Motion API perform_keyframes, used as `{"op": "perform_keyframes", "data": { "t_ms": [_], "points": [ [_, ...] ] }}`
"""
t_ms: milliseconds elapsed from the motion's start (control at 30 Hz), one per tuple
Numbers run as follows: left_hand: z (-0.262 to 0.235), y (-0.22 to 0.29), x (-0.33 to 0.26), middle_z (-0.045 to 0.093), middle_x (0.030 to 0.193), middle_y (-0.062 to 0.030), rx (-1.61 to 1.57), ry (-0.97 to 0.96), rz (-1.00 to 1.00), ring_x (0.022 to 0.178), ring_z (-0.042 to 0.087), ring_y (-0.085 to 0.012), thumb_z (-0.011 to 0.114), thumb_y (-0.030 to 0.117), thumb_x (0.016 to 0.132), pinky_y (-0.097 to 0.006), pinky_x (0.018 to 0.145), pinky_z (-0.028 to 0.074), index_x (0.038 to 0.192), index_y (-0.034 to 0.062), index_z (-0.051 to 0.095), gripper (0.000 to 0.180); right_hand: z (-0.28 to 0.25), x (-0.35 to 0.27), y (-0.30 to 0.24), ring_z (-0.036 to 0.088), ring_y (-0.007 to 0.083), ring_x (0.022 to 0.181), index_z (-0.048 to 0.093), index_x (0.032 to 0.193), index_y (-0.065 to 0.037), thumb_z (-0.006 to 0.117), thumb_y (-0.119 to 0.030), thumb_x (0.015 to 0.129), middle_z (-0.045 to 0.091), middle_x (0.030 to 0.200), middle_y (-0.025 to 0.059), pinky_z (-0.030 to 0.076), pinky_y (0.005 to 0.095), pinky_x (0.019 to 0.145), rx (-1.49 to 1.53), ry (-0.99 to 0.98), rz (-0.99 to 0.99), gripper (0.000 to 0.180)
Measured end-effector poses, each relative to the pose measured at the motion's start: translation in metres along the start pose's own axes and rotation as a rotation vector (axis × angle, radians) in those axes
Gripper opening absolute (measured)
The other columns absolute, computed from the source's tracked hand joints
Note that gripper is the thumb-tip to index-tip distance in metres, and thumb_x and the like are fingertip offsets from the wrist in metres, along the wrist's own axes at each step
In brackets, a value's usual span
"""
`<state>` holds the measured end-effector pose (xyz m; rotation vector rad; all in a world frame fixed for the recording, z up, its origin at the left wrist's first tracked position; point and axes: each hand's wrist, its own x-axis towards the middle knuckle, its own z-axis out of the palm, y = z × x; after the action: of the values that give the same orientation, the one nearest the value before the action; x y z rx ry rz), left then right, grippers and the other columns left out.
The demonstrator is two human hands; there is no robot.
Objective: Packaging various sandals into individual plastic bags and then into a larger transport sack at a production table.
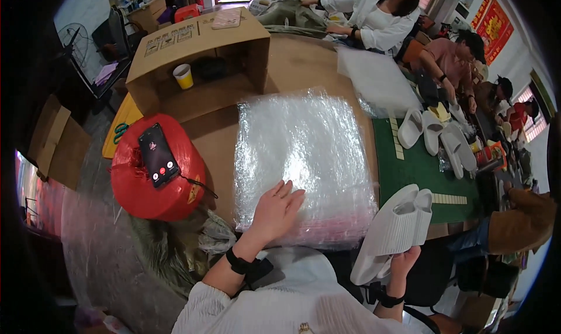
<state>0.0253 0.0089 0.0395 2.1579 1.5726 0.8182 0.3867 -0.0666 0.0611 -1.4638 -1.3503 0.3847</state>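
Flat on a stack of clear plastic bags (298, 141) lies my left hand (277, 210), its fingers stretched out toward the stack's middle. The stack is shiny, with a pinkish near edge. On the right, my right hand (403, 262) grips a pair of white slide sandals (388, 229) from below, held upright beside the stack's near right corner. The fingers are partly hidden behind the sandals. More white slides (411, 129) stand in a row on the green mat (409, 170) farther right.
Left of the stack, a phone (156, 153) lies on a big red roll of plastic twine (131, 182). Behind it, an open cardboard box (198, 36) holds a yellow-and-white cup (183, 75). More plastic bags (380, 80) lie at the far right. Several people work across and along the table.
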Motion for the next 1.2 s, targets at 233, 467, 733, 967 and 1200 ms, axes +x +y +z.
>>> {"op": "perform_keyframes", "data": {
  "t_ms": [233,467,733,967,1200],
  "points": [
    [-0.01,-0.004,0.002,0.067,0.123,-0.0222,-0.41,0.07,-0.22,0.123,0.057,-0.0395,0.046,0.025,0.103,-0.043,0.105,0.043,0.117,0.0048,0.07,0.035,0.013,0.001,-0.03,0.068,0.0285,0.112,0.068,0.116,0.004,0.071,-0.014,0.084,0.072,0.115,0.018,0.048,0.037,0.097,-0.017,-0.196,-0.123,0.037],
    [-0.02,0.003,0.004,0.066,0.122,-0.0216,-0.317,0.047,-0.111,0.121,0.057,-0.0404,0.053,0.029,0.101,-0.045,0.103,0.045,0.123,0.0033,0.066,0.035,0.02,0.007,-0.045,0.07,0.0337,0.109,0.072,0.113,-0.002,0.075,-0.015,0.079,0.073,0.113,0.016,0.052,0.0396,0.092,-0.122,-0.375,-0.148,0.036],
    [-0.024,0.013,0.01,0.06,0.133,-0.022,-0.324,-0.094,-0.033,0.123,0.056,-0.0405,0.045,0.024,0.103,-0.045,0.106,0.043,0.145,0.0068,0.048,0.046,0.045,0.013,-0.073,0.064,0.0403,0.112,0.068,0.123,-0.005,0.075,-0.025,0.079,0.068,0.12,0.0172,0.049,0.0479,0.097,-0.325,-0.833,-0.535,0.049],
    [-0.034,0.022,0.002,0.045,0.147,-0.0313,-0.233,-0.191,0.107,0.129,0.05,-0.0466,0.043,0.019,0.102,-0.047,0.109,0.041,0.153,0.0153,0.039,0.051,0.056,0.014,-0.075,0.063,0.0436,0.11,0.066,0.123,-0.004,0.069,-0.023,0.083,0.067,0.119,0.0219,0.05,0.0477,0.096,-0.442,-0.925,-0.288,0.045],
    [-0.03,0.023,0.003,0.039,0.154,-0.0261,-0.124,-0.076,0.185,0.136,0.044,-0.0452,0.048,0.022,0.101,-0.048,0.114,0.036,0.149,0.0173,0.047,0.048,0.06,0.029,-0.072,0.063,0.0464,0.103,0.065,0.12,-0.001,0.065,-0.018,0.083,0.066,0.114,0.0259,0.05,0.0476,0.091,-0.556,-0.932,-0.06,0.041]
  ]
}}
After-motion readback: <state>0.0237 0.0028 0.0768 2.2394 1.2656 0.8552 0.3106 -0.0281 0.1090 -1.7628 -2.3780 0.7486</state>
